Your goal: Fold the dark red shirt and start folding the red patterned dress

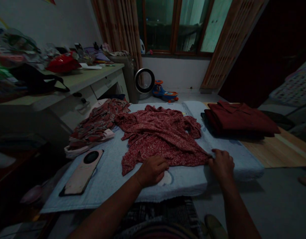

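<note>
A red speckled garment (160, 132), apparently a shirt, lies spread and wrinkled on a light blue cloth (187, 181) covering the table. My left hand (154, 170) is at its near edge, fingers curled in and closed on the fabric. At the garment's near right corner, my right hand (221, 162) pinches the hem between thumb and finger. To the left rests a patterned reddish garment (100, 121) in a loose heap. A phone (81, 176) with a round black camera lies on the cloth near the left edge.
Folded dark red clothes (242, 118) are stacked at the right, by a bare wooden board (279, 146). A cluttered desk (93, 78) stands at the left. Beyond the table are a round bladeless fan (144, 80) and a blue ride-on toy (165, 93) under the window.
</note>
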### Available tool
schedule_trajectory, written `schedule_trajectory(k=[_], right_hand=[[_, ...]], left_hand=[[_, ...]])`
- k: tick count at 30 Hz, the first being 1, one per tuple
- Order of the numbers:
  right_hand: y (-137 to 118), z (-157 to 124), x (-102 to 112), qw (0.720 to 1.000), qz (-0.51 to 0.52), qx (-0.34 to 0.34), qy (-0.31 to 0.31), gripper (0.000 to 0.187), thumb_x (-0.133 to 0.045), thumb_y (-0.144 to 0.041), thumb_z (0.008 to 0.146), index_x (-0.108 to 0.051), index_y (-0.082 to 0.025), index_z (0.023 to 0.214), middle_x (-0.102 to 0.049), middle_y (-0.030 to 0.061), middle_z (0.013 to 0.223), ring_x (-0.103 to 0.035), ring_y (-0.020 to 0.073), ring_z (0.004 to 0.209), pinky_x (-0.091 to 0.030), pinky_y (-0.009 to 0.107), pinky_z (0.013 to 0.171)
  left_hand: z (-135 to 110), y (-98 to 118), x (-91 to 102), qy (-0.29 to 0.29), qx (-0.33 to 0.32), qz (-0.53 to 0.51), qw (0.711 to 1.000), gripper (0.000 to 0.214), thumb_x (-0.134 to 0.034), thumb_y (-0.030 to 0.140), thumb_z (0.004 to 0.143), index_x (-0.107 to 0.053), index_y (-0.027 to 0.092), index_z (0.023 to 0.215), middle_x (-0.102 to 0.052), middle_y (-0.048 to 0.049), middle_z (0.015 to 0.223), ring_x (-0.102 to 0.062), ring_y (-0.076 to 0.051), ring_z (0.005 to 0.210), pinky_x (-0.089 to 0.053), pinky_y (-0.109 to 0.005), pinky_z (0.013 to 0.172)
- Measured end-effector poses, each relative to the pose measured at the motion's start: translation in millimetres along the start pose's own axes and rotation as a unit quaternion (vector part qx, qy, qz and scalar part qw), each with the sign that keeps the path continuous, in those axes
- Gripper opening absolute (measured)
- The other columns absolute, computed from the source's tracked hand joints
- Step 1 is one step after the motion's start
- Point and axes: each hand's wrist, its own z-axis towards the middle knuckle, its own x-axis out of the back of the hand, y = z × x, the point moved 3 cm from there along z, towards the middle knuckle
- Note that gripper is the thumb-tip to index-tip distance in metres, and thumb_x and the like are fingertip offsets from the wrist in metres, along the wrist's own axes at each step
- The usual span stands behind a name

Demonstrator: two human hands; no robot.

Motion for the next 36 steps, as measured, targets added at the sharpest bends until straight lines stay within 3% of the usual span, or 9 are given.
schedule_trajectory(k=[3, 7, 11, 15, 21, 26, 31, 36], right_hand=[[-15, -3, -11, 0.998, -0.006, 0.054, -0.012, 0.036, -0.053, -0.021, 0.077, -0.062, -0.017, 0.112, -0.057, 0.0165, 0.117, -0.052, 0.0331, 0.105, -0.042, 0.045, 0.086], [-57, 1, -25, 0.975, 0.122, 0.174, -0.059, 0.033, -0.051, -0.024, 0.084, -0.058, -0.018, 0.115, -0.057, 0.0126, 0.116, -0.054, 0.0268, 0.109, -0.043, 0.04, 0.096], [-86, 11, -43, 0.96, 0.142, 0.21, -0.115, 0.044, -0.055, -0.024, 0.084, -0.053, -0.016, 0.127, -0.056, 0.0136, 0.125, -0.052, 0.0261, 0.116, -0.042, 0.039, 0.1], [-88, 16, -62, 0.962, 0.117, 0.195, -0.148, 0.033, -0.052, -0.02, 0.085, -0.06, -0.016, 0.117, -0.061, 0.0121, 0.115, -0.057, 0.0242, 0.107, -0.044, 0.036, 0.094], [-75, 18, -67, 0.965, 0.213, 0.118, -0.099, 0.018, -0.044, -0.028, 0.089, -0.06, -0.019, 0.091, -0.063, 0.0062, 0.09, -0.058, 0.0216, 0.086, -0.044, 0.033, 0.079], [-71, 18, -57, 0.959, 0.272, 0.075, -0.01, 0.015, -0.043, -0.029, 0.088, -0.056, -0.021, 0.089, -0.062, 0.0058, 0.087, -0.057, 0.0214, 0.084, -0.045, 0.034, 0.08], [-67, 19, -52, 0.962, 0.245, 0.075, 0.098, 0.017, -0.042, -0.02, 0.085, -0.056, -0.02, 0.095, -0.058, 0.0106, 0.106, -0.053, 0.0244, 0.106, -0.043, 0.042, 0.096], [-66, 18, -62, 0.984, 0.142, 0.055, 0.092, 0.036, -0.048, -0.015, 0.078, -0.056, -0.015, 0.112, -0.044, 0.0195, 0.134, -0.04, 0.0332, 0.127, -0.033, 0.054, 0.106]], left_hand=[[0, -1, -1.2, 0.033, 0.024, 0.006, 0.999, 0.024, -0.054, 0.019, 0.088, -0.062, 0.02, 0.111, -0.066, -0.009, 0.11, -0.06, -0.022, 0.098, -0.049, -0.037, 0.085], [1, -8, -6.3, 0.075, 0.081, 0.016, 0.994, 0.039, -0.058, 0.034, 0.091, -0.055, 0.02, 0.128, -0.061, -0.0121, 0.127, -0.057, -0.026, 0.113, -0.048, -0.043, 0.097], [3, -13, -11.8, 0.05, 0.105, 0.032, 0.993, 0.033, -0.059, 0.033, 0.091, -0.059, 0.02, 0.122, -0.062, -0.0111, 0.123, -0.058, -0.026, 0.109, -0.049, -0.043, 0.092], [4, -11, -10.8, 0.022, 0.089, 0.034, 0.995, 0.018, -0.058, 0.025, 0.091, -0.064, 0.02, 0.108, -0.065, -0.0085, 0.109, -0.058, -0.024, 0.1, -0.049, -0.04, 0.087], [1, -5, -3.7, 0.015, 0.053, 0.024, 0.998, 0.01, -0.053, 0.017, 0.089, -0.063, 0.019, 0.092, -0.064, -0.0067, 0.092, -0.057, -0.021, 0.088, -0.046, -0.034, 0.077], [-1, 4, -1.2, 0.013, -0.002, 0.026, 1.0, 0.013, -0.054, 0.02, 0.085, -0.064, 0.02, 0.094, -0.064, -0.0063, 0.091, -0.057, -0.02, 0.084, -0.043, -0.034, 0.074], [0, 11, -5.3, -0.006, -0.008, 0.015, 1.0, 0.015, -0.054, 0.025, 0.089, -0.065, 0.021, 0.099, -0.064, -0.0062, 0.09, -0.059, -0.02, 0.084, -0.045, -0.033, 0.074], [-4, -1, 7.4, 0.102, 0.072, -0.049, 0.991, 0.027, -0.055, 0.031, 0.092, -0.061, 0.021, 0.117, -0.066, -0.0073, 0.11, -0.06, -0.02, 0.1, -0.048, -0.036, 0.088]])
